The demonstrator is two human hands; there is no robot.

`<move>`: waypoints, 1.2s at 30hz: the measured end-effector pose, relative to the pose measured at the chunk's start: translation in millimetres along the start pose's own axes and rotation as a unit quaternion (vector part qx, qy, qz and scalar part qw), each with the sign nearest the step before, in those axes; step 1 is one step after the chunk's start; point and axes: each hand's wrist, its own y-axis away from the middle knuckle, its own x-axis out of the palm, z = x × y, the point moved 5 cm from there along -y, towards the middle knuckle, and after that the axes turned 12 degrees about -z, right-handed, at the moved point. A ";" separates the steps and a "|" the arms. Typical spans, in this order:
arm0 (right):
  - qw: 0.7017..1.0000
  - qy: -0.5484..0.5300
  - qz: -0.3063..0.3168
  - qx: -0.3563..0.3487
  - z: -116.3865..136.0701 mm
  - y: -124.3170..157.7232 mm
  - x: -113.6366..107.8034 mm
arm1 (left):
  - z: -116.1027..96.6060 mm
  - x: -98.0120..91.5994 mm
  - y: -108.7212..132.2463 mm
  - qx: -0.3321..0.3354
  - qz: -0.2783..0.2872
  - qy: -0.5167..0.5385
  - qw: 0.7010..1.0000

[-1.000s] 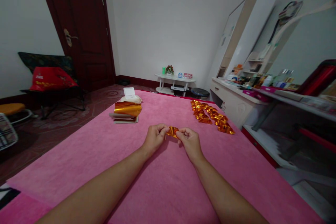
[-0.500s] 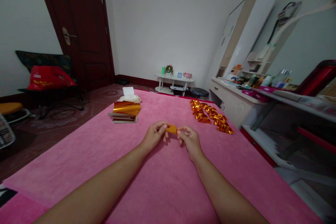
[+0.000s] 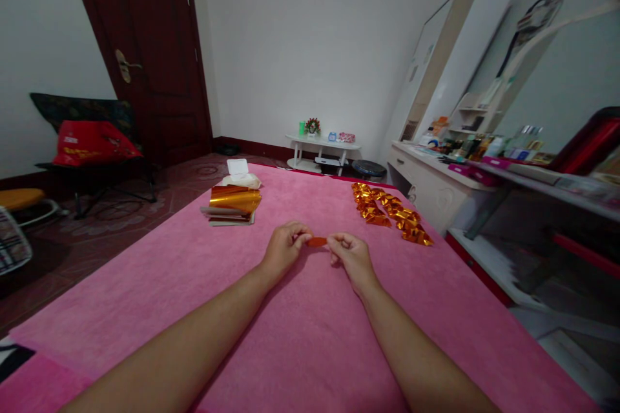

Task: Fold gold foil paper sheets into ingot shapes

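Note:
A small piece of orange-gold foil paper (image 3: 318,241) is stretched between my hands, just above the pink cloth (image 3: 310,322). My left hand (image 3: 287,246) pinches its left end between thumb and fingers. At its right end, the fingertips of my right hand (image 3: 352,254) are closed on it. The piece looks narrow and darker orange from this angle. To the left lies a stack of gold foil sheets (image 3: 235,197) with greyish edges. Several folded shiny gold foil pieces (image 3: 371,201) lie in rows to the right.
A white packet with a raised lid (image 3: 237,168) sits behind the foil stack. A dressing table (image 3: 436,171) crowded with bottles stands along the right side. Beyond the cloth's far edge are a low white table (image 3: 322,144) and a dark round stool (image 3: 369,169).
The foil piece between my hands has tipped, from a broader bright gold face to a thin darker strip. Both hands stay in nearly the same place, still pinching it.

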 end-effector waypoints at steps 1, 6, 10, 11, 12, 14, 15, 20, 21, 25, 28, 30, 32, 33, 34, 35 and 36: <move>1.000 0.006 -0.004 -0.004 -0.1 -0.2 -0.9 | 1.6 1.0 0.5 -0.015 0.001 0.007 1.000; 0.999 0.037 -0.013 -0.019 -0.8 -3.1 -7.5 | 21.8 7.1 3.5 -0.154 0.000 0.109 0.982; 0.994 0.079 -0.035 -0.070 6.4 -4.8 -9.6 | 28.7 8.6 3.7 -0.184 0.000 0.127 0.975; 0.989 0.097 -0.044 -0.099 10.5 -4.1 -8.8 | 27.7 8.7 3.9 -0.184 -0.001 0.128 0.975; 0.982 0.123 -0.049 -0.136 15.2 -2.7 -6.9 | 25.7 9.0 4.4 -0.183 -0.001 0.129 0.975; 0.957 0.190 -0.039 -0.217 23.4 2.2 0.5 | 19.1 10.6 6.1 -0.170 0.007 0.127 0.977; 0.942 0.223 -0.024 -0.248 25.4 4.9 5.1 | 15.3 11.6 7.1 -0.158 0.014 0.125 0.979; 0.923 0.295 0.038 -0.243 16.3 7.3 12.4 | 8.2 10.5 8.5 -0.130 0.017 0.097 0.987; 0.925 0.293 0.038 -0.237 14.6 5.8 10.6 | 9.3 9.3 7.7 -0.132 0.013 0.093 0.987; 0.934 0.269 0.040 -0.231 12.8 -1.0 3.0 | 13.2 5.9 3.4 -0.135 0.010 0.093 0.986; 0.937 0.262 0.037 -0.228 13.8 -4.8 -1.3 | 15.0 2.3 1.3 -0.139 -0.006 0.091 0.986; 0.938 0.261 0.029 -0.225 14.4 -6.7 -4.4 | 15.8 0.2 0.6 -0.145 -0.016 0.089 0.985; 0.939 0.262 0.016 -0.223 14.5 -8.4 -7.8 | 17.1 -1.4 0.1 -0.153 -0.024 0.089 0.984; 0.939 0.263 0.008 -0.223 14.4 -9.1 -9.8 | 18.2 -2.4 -0.2 -0.156 -0.030 0.088 0.983; 0.938 0.265 -0.002 -0.223 14.3 -9.7 -11.8 | 19.9 -3.8 -0.7 -0.160 -0.040 0.086 0.982; 0.938 0.266 -0.013 -0.223 14.3 -10.2 -14.0 | 21.9 -5.6 -1.4 -0.165 -0.052 0.084 0.981; 0.937 0.268 -0.023 -0.224 14.4 -10.5 -16.1 | 24.2 -7.5 -2.0 -0.169 -0.064 0.081 0.980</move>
